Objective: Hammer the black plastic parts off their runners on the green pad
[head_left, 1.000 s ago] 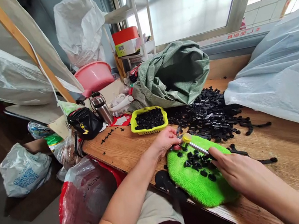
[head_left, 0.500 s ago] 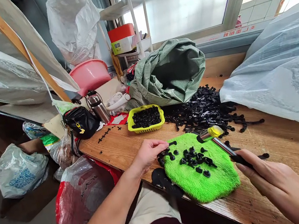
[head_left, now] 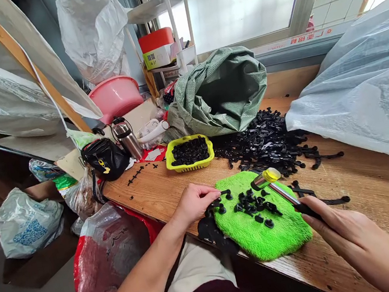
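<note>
My left hand (head_left: 196, 203) is closed in a pinch on a thin black plastic strip (head_left: 225, 192) at the left edge of a bright green plush cloth (head_left: 267, 244). My right hand (head_left: 343, 224) is wrapped round the dark grip of a small hammer (head_left: 284, 195). Its shiny head, with a yellow face at one end, hangs above the right part of the cloth. Small loose black plastic pieces (head_left: 249, 202) lie in a cluster mid-cloth. A few more sit by my left fingertips, partly hidden by them.
Behind the cloth stands a yellow basket (head_left: 191, 167) full of black pieces. A heap of black strips (head_left: 268, 137) spills from an open green woven sack (head_left: 187, 96). White plastic sheeting (head_left: 364, 106) covers the right side; a steel flask (head_left: 128, 141) and black bag (head_left: 105, 160) are left.
The hammer and my right hand have shifted a little to the left. My left hand keeps its pinch near the cloth's edge, its strip turned slightly.
</note>
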The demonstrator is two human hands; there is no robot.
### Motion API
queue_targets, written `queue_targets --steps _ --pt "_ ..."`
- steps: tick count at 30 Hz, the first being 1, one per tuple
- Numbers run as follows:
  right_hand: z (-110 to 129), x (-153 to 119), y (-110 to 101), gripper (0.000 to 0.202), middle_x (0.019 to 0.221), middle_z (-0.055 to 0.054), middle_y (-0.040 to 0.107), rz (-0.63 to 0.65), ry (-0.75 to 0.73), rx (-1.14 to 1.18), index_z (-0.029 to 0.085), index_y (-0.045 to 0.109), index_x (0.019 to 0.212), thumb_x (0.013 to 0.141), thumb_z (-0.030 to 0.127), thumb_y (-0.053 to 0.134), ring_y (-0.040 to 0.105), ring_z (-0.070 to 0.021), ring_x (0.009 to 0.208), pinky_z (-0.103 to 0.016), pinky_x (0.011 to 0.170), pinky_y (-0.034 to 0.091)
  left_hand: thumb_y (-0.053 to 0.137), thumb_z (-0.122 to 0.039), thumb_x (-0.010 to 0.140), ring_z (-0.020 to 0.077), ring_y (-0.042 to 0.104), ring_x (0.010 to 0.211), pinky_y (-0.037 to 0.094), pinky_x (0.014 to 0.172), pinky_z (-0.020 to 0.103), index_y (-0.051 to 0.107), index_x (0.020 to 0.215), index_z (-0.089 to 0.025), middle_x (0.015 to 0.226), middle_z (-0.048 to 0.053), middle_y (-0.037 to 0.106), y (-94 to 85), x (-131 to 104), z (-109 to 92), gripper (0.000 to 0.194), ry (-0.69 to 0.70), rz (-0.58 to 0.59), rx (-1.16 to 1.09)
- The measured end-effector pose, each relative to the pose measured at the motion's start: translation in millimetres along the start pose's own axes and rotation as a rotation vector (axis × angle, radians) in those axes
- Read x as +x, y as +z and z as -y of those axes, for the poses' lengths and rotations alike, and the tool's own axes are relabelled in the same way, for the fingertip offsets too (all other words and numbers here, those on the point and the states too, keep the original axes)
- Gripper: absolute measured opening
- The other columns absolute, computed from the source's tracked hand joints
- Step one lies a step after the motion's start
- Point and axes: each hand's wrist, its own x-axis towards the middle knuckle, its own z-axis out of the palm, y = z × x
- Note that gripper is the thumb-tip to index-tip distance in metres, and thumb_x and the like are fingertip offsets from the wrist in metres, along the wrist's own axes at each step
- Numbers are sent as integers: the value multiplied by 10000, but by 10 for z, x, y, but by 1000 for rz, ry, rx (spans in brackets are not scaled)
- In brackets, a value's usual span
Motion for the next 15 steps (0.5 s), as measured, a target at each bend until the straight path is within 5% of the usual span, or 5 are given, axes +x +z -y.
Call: queue_targets --steps 5,10,15 --pt "151 191 -27 253 715 -43 684 -1 -101 31 219 489 1007 1005 354 275 654 -215 558 -285 443 455 604 -282 792 195 659 732 451 614 239 772 911 -160 880 74 751 -12 -2 -60 239 41 -17 233" --pt "209 372 87 184 561 -13 567 209 -73 -71 243 445 824 904 210 282 571 -212 467 -304 446 315 580 -279 813 198 671 746 457 652 247 770 923 -169 894 71 750 -32 7 -85 246 81 25 302" --pt "223 435 91 163 544 13 520 228 -61 -104 241 415 871 950 278 278 551 -207 470 -297 455 261 582 -278 816 198 676 765 457 667 244 773 914 -192 898 66 751 -47 3 -107 231 104 20 349"
